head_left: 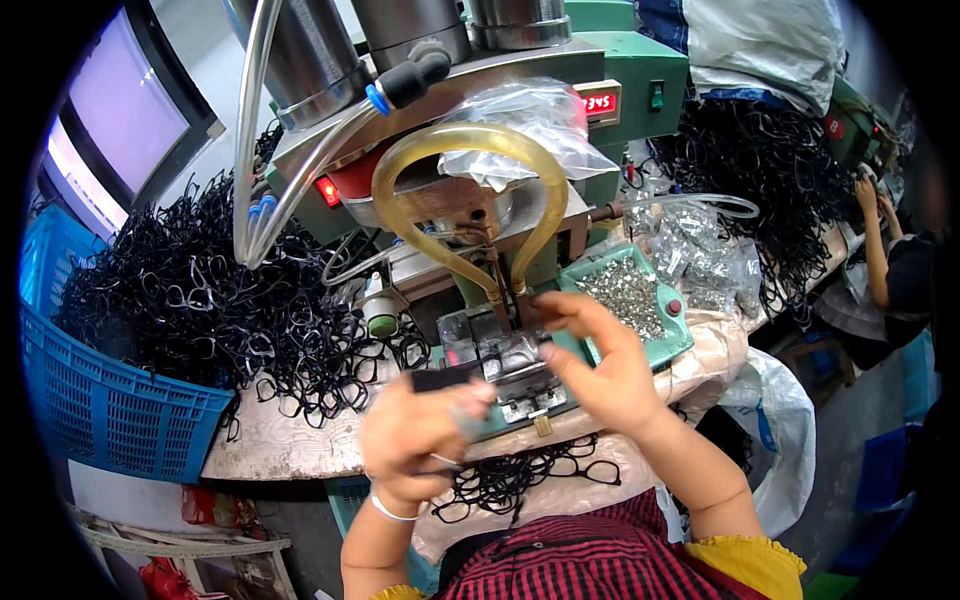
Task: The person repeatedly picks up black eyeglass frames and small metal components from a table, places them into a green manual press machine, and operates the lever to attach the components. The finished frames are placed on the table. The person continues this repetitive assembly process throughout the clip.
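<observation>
Left hand (415,440) pinching a dark frame piece (440,379); right hand (600,365), fingers spread, at the metal fixture (515,365). Little room: tray of small metal parts (625,295) right, heap of black frames (200,290) left.

Bright, even indoor light; a pale window (120,120) glares at upper left. Both hands, lower centre, are motion-blurred. Fisheye bending and black vignette ring the edges.
</observation>
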